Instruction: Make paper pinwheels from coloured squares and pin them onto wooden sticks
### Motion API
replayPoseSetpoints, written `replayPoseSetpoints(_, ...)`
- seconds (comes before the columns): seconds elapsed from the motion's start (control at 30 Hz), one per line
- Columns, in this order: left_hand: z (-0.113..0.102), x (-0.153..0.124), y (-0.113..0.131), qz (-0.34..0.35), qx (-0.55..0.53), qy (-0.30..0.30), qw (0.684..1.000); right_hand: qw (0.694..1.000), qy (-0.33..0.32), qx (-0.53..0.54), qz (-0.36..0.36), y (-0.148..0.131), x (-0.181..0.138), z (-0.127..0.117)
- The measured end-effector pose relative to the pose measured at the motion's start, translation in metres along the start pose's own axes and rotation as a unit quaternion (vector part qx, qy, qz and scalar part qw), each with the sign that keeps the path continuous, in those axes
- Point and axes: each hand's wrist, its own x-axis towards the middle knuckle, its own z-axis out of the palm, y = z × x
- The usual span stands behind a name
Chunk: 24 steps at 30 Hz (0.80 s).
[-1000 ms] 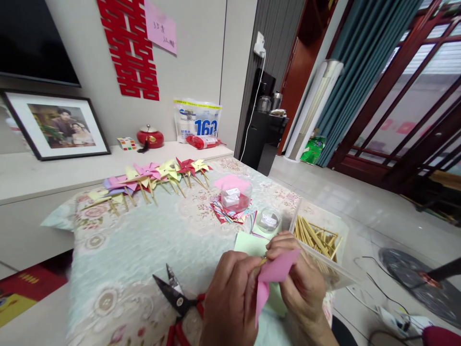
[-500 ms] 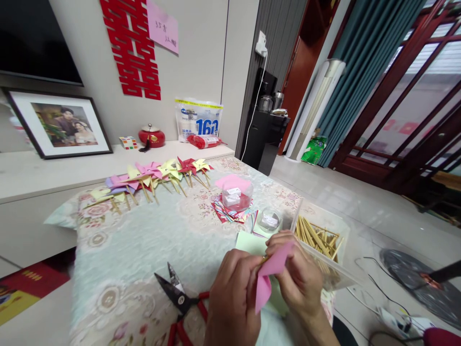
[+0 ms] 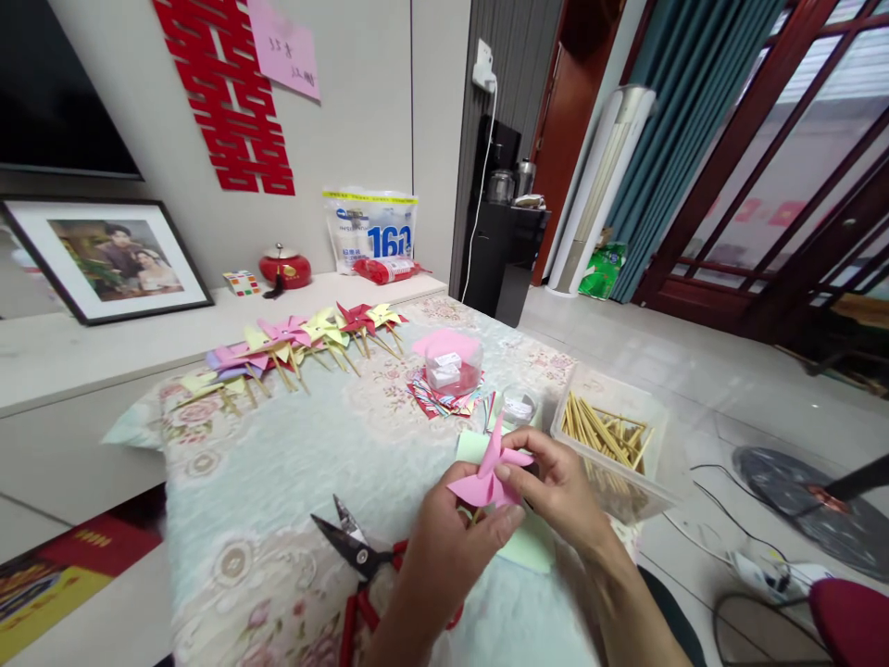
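A pink paper pinwheel (image 3: 488,474) is held between my two hands, its blades facing up toward me. My left hand (image 3: 462,533) grips it from below and to the left, with a bit of a stick showing under the paper. The fingers of my right hand (image 3: 548,472) pinch it near the centre and right blade. Beneath my hands lie pale green paper sheets (image 3: 532,547). Red-handled scissors (image 3: 365,560) rest with blades apart on the tablecloth, partly covered by my left forearm.
Finished pinwheels (image 3: 284,338) lie in a row along the far left edge. A clear round tub (image 3: 455,366) sits on patterned paper, near a smaller clear container (image 3: 519,405). A plastic box (image 3: 667,463) of wooden sticks (image 3: 604,431) stands at right. A framed photo (image 3: 111,255) leans behind.
The pinwheel has turned from edge-on to face-up, so its blades show. My right fingers have shifted to its front near the centre. The view has swung slightly.
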Motion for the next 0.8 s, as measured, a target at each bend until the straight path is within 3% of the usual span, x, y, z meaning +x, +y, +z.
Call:
replayPoseSetpoints(0.2, 0.002, 0.005, -0.008, -0.017, 0.011, 0.096, 0.995, 1.0, -0.017, -0.009, 0.013, -0.004, 0.001, 0.006)
replayPoseSetpoints(0.47, -0.002, 0.005, -0.017, -0.031, -0.072, 0.112, 0.991, 0.999, -0.038, 0.01, -0.014, 0.004, -0.002, -0.004)
replayPoseSetpoints(0.8, -0.004, 0.006, -0.027, -0.053, -0.105, 0.119, 0.986, 0.98, -0.014, -0.075, -0.183, 0.003, 0.0, -0.004)
